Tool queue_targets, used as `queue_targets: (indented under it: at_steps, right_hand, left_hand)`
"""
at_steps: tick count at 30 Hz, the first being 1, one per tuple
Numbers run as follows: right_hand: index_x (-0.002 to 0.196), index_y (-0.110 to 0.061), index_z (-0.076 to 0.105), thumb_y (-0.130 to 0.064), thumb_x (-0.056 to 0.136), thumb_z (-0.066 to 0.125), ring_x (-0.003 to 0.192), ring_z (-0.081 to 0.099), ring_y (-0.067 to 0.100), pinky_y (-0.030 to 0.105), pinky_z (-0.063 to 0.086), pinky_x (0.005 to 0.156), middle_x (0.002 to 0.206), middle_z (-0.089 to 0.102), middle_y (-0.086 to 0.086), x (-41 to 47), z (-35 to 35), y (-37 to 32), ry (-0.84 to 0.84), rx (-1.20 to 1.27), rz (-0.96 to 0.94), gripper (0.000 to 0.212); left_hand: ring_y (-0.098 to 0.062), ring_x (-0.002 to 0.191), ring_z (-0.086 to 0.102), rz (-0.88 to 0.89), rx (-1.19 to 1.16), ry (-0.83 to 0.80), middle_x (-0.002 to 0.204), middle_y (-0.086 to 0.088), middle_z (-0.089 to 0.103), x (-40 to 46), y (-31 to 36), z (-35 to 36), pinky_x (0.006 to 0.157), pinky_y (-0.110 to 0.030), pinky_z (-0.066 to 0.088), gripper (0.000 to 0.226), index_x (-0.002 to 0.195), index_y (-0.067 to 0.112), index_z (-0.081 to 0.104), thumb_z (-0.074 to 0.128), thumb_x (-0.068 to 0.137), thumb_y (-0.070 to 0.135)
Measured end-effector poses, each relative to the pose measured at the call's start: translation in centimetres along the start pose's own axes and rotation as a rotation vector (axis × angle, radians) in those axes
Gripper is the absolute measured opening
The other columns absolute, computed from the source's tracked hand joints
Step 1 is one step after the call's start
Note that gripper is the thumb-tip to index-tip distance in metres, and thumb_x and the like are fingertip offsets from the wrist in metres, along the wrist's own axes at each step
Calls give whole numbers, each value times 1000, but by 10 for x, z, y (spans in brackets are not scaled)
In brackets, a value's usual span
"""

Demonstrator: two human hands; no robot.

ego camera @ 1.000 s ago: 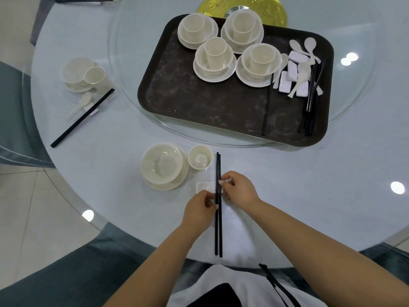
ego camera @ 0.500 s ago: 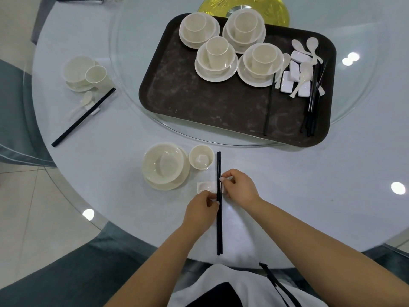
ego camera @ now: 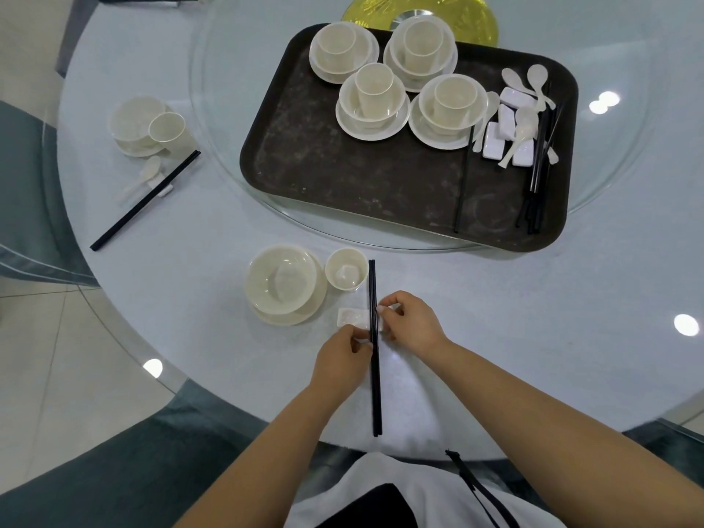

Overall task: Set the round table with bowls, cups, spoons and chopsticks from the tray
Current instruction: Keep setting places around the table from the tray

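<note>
A pair of black chopsticks (ego camera: 375, 390) lies straight toward me on the table's near edge, crossing a small white rest (ego camera: 352, 317). My left hand (ego camera: 344, 362) pinches the pair from the left at mid-length. My right hand (ego camera: 409, 325) pinches it from the right, just past the rest. A cream bowl on a saucer (ego camera: 284, 285) and a cup (ego camera: 346, 268) stand to the left of the chopsticks. The dark tray (ego camera: 343, 184) holds several bowl-and-cup sets (ego camera: 373, 102), white spoons (ego camera: 525, 127), rests and black chopsticks (ego camera: 537, 177).
A laid place at the left has a bowl and cup (ego camera: 146, 125), a spoon (ego camera: 143, 179) and chopsticks (ego camera: 146, 200). The tray sits on a glass turntable (ego camera: 228, 127) with a gold hub (ego camera: 419, 9). Teal chairs (ego camera: 23, 184) stand around the table.
The two chopsticks, slightly apart and uneven a second ago, now lie pressed together with ends level. Both hands stay at the same spot.
</note>
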State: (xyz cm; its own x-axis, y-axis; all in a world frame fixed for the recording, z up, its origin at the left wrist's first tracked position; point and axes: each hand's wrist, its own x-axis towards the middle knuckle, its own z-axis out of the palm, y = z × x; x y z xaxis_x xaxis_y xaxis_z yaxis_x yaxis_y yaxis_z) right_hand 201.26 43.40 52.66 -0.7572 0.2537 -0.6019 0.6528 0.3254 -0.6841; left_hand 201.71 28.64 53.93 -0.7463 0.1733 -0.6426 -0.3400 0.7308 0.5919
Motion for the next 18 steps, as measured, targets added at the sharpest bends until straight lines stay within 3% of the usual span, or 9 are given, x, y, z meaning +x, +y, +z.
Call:
queue_targets:
  at_steps: [4, 8, 13, 18]
  right_hand:
    - [93, -18, 62, -26, 93, 57, 70, 68, 22, 41, 56, 79, 72, 69, 5, 0, -9, -5, 27, 55, -5, 10]
    - [88, -22, 62, -24, 94, 56, 57, 63, 17, 38, 58, 69, 69, 65, 2, 5, -36, -18, 88, 132, -47, 8]
    - [89, -21, 61, -19, 96, 56, 55, 60, 12, 20, 51, 50, 71, 64, 2, 19, -85, -38, 233, 191, -105, 8]
    - [84, -19, 61, -18, 95, 56, 54, 59, 14, 24, 51, 51, 68, 64, 4, 39, -140, -50, 363, 281, -55, 13]
  left_hand:
    - [-2, 75, 54, 3, 50, 85, 83, 12, 59, -2, 2, -7, 60, -16, 37, 3, 91, 26, 56, 53, 92, 26]
    - [-4, 69, 56, 90, 45, 170, 74, 9, 60, -4, 18, -20, 57, -18, 35, 14, 78, 26, 55, 55, 91, 31]
    - [-12, 72, 65, 207, -127, 159, 69, 12, 64, -4, 62, -33, 69, -28, 51, 15, 76, 28, 59, 59, 90, 32]
    - [-2, 62, 62, 327, -163, 123, 68, 12, 65, 4, 112, -36, 69, -26, 55, 14, 79, 27, 62, 57, 92, 27]
